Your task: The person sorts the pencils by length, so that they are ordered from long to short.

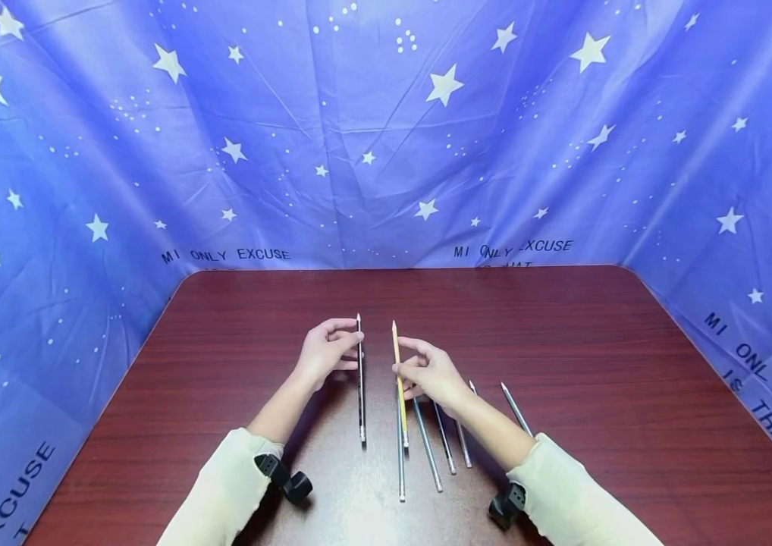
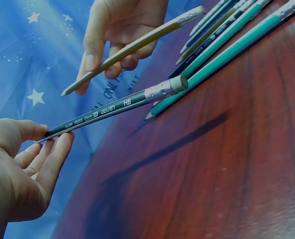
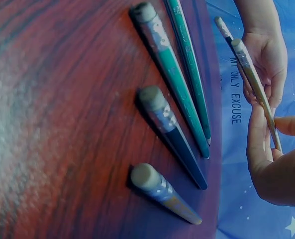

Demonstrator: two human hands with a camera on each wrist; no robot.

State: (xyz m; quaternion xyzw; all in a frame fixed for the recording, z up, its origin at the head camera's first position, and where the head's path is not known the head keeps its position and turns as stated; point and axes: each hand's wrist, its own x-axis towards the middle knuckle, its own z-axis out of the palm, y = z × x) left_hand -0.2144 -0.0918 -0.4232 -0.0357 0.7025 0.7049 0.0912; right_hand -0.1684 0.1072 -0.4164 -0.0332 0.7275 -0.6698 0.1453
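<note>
My left hand (image 1: 323, 353) pinches a dark green pencil (image 1: 362, 402) near its sharpened tip, the tip toward the back of the table. White "HB" lettering and a pale eraser show on that pencil in the left wrist view. To its right, my right hand (image 1: 434, 377) pinches a yellow pencil (image 1: 404, 421) between thumb and fingers, with its tip also pointing away. The two held pencils stand apart, nearly parallel. Under and beside the right hand, several pencils lie on the table, among them a teal pencil (image 3: 173, 87) and a dark pencil (image 3: 184, 157).
The dark red wood-grain table (image 1: 222, 455) reaches back to a blue curtain (image 1: 386, 152) with white stars. Farther right, a lone pencil (image 1: 516, 407) lies partly behind the right forearm. Black wrist cameras (image 1: 284, 479) sit on both sleeves.
</note>
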